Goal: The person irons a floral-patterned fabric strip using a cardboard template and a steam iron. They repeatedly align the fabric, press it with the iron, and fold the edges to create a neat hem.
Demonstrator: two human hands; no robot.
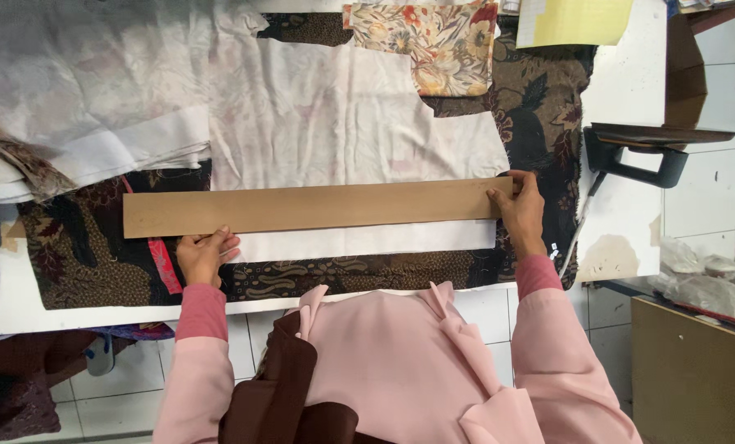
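A long brown cardboard strip (318, 207) lies flat across white fabric (334, 123) on the work table. My right hand (519, 210) grips the strip's right end, thumb on top. My left hand (204, 254) presses down with its fingers at the strip's lower left edge, where a narrow band of white cloth (367, 241) shows beneath it. Dark patterned batik cloth (79, 247) lies under everything.
A flat iron (643, 152) rests at the table's right side, its cord trailing down. A floral fabric piece (433, 41) and a yellow sheet (573, 20) lie at the far edge. Crumpled white cloth (71, 90) is heaped at the left. A brown cabinet (692, 374) stands lower right.
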